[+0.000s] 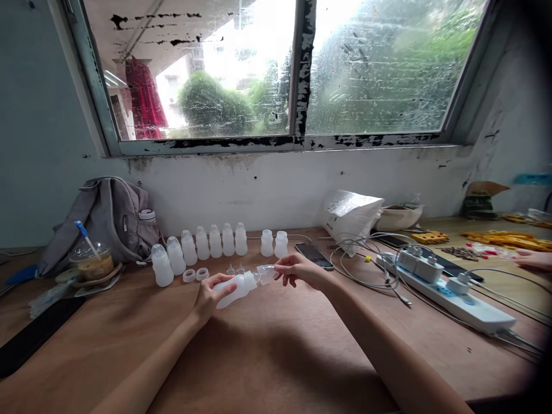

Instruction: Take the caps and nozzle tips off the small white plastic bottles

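My left hand (211, 294) is wrapped round a white translucent bottle (236, 289), tilted with its collar end up to the right. Between the thumb and fingers of my right hand (292, 269) is a clear cap (266, 273), close to the bottle's tip; whether they touch is hard to tell. Behind the bottle stand two small clear nipples (240, 269). Two white rings (202, 274) lie to their left. A row of several capped bottles (202, 243) stands along the back, and two bottles without caps (280, 244) stand further right.
A phone (314, 255), tangled cables and a white power strip (452, 299) lie on the right. A foil bag (351, 215) is by the wall. On the left are a grey backpack (107, 221), a drink cup (92, 261) and a black object (38, 333). Another person's hand (535, 260) shows far right.
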A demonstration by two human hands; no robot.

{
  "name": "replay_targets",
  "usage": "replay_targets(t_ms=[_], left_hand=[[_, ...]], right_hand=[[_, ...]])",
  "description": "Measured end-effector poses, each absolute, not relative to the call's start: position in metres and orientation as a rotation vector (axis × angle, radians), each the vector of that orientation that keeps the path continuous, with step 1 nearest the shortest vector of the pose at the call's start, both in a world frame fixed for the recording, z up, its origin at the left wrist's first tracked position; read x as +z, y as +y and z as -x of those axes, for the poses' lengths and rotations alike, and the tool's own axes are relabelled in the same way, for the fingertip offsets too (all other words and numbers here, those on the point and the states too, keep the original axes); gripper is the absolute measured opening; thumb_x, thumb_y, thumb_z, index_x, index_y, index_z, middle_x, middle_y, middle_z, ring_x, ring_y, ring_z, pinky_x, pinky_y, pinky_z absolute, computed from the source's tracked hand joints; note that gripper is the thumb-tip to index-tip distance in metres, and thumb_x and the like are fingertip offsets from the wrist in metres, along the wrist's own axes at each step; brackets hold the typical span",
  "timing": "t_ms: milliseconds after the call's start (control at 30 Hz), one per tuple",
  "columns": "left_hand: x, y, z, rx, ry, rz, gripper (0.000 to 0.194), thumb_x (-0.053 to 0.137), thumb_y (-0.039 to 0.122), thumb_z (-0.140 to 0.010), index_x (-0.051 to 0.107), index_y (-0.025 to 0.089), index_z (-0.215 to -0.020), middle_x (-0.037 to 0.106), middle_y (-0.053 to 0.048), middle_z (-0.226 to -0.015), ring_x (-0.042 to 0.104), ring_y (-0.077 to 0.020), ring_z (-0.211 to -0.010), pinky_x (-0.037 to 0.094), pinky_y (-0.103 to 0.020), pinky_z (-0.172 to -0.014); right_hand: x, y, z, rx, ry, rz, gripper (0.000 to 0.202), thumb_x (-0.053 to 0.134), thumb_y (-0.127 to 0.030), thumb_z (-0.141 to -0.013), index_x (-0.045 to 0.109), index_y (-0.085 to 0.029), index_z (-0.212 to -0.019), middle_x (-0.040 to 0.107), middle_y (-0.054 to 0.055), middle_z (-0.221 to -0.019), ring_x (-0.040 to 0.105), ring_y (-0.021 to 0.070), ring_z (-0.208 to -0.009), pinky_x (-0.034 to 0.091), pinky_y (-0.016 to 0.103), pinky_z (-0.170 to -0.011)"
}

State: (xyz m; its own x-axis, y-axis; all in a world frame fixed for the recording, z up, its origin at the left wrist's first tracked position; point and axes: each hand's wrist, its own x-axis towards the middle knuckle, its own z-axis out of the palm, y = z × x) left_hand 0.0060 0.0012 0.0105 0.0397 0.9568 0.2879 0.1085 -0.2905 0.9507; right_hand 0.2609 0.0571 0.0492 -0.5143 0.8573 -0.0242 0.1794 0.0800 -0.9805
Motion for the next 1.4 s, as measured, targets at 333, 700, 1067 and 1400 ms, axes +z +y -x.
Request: replay_targets(t_ms=[333,700,1067,1400], left_hand=[[0.010,0.000,-0.008,1.294,1.117,-1.584,0.028,0.065,0.036,-0.061,0.066,0.015,-0.079,0.064,-0.004,-0.074,0.057,-0.0169,-0.067,0.041,-0.023,-0.057],[0.003,-0.005,-0.013,1.325,1.166,-1.630,0.026,0.065,0.036,-0.062,0.063,0.014,-0.076,0.064,-0.004,-0.071,0.057,-0.0173,-0.064,0.041,-0.024,-0.056],[0.007,-0.009,-0.014,1.375,1.150,-1.584,0.028,0.063,0.038,-0.064,0.060,0.014,-0.078,0.063,-0.005,-0.074,0.057,-0.0184,-0.067,0.042,-0.025,-0.059],[0.002,-0.004,-0.016,1.383,1.221,-1.745,0.037,0.055,0.042,-0.070,0.055,0.017,-0.098,0.061,-0.006,-0.090,0.056,-0.0207,-0.080,0.043,-0.029,-0.069]], right_hand=[[0.045,0.048,-0.247,1.444,-1.887,1.015,0.037,0.062,-0.044,-0.066,0.058,-0.009,-0.075,0.064,0.009,-0.070,0.055,0.0094,-0.048,0.034,0.017,-0.035],[0.033,0.048,-0.237,1.476,-1.905,1.004,0.035,0.061,-0.045,-0.066,0.055,-0.011,-0.068,0.062,0.005,-0.064,0.053,0.0081,-0.048,0.037,0.018,-0.040],[0.036,0.045,-0.230,1.534,-1.793,0.864,0.033,0.062,-0.043,-0.066,0.052,-0.011,-0.071,0.058,0.003,-0.064,0.056,0.0108,-0.054,0.041,0.020,-0.044],[0.036,0.032,-0.210,1.336,-1.675,0.818,0.045,0.050,-0.048,-0.075,0.050,-0.019,-0.109,0.055,0.005,-0.082,0.056,0.0128,-0.067,0.047,0.022,-0.049]])
